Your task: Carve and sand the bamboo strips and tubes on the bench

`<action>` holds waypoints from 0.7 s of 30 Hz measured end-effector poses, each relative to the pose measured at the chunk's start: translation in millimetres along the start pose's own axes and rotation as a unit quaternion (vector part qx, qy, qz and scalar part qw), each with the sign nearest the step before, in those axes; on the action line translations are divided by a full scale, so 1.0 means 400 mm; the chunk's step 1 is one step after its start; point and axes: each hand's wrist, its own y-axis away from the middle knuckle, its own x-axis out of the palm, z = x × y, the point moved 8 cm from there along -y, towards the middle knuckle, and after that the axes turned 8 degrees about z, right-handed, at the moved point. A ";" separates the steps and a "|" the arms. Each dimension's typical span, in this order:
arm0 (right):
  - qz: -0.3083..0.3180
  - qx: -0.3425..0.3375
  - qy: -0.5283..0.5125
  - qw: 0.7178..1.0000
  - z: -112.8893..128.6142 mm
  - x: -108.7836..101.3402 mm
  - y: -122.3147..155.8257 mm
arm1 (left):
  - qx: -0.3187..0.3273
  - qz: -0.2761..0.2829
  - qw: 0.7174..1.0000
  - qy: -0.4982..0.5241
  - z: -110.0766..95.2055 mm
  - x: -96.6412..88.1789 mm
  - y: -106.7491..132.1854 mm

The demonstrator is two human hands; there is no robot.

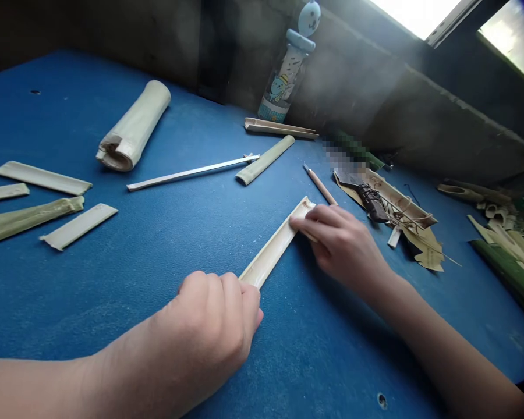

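A pale split bamboo strip (pixel 274 247) lies diagonally on the blue table (pixel 166 244). My left hand (pixel 216 326) is closed in a fist over its near end, gripping it. My right hand (pixel 338 244) rests on the far end, fingers curled and pressing on the strip. A pencil (pixel 319 184) lies just beyond my right hand. A knife with a dark wrapped handle (pixel 367 195) rests on a bamboo piece to the right.
Several bamboo slats (pixel 43 177) lie at the left, with a rolled bamboo tube (pixel 133 125) behind them. A thin stick (pixel 192 173) and a short slat (pixel 265 159) lie mid-table. A cartoon bottle (pixel 288 73) stands by the wall. More bamboo scraps (pixel 506 244) pile at the right.
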 end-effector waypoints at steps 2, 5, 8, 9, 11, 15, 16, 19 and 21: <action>0.005 -0.015 -0.012 1.000 0.006 0.004 -0.001 | -0.004 0.001 1.000 0.005 0.001 0.001 -0.001; -0.023 0.032 -0.009 0.999 -0.021 -0.006 0.000 | -0.007 0.002 1.000 0.004 0.001 0.000 -0.002; 0.005 -0.006 -0.065 0.998 -0.014 0.002 -0.002 | 0.000 0.009 1.000 0.002 -0.003 -0.001 -0.002; 0.018 -0.031 -0.076 0.996 -0.005 0.005 -0.001 | 0.002 0.012 1.000 0.002 -0.004 0.000 -0.001; 0.018 -0.041 -0.050 0.998 -0.003 0.004 -0.001 | 0.001 0.013 1.000 0.000 -0.004 -0.001 0.000; -0.007 0.002 0.005 1.000 -0.024 -0.005 -0.003 | -0.006 0.013 1.000 -0.009 -0.004 0.001 0.002; -0.001 -0.019 -0.021 1.000 -0.016 -0.004 -0.003 | -0.004 0.014 1.000 -0.011 -0.005 0.002 0.002; 0.013 -0.085 -0.093 0.992 0.009 -0.004 0.004 | 0.001 0.013 1.000 -0.011 -0.008 0.001 0.003; 0.001 -0.063 -0.078 0.995 -0.003 -0.009 0.009 | -0.002 0.008 1.000 -0.015 -0.006 -0.004 0.004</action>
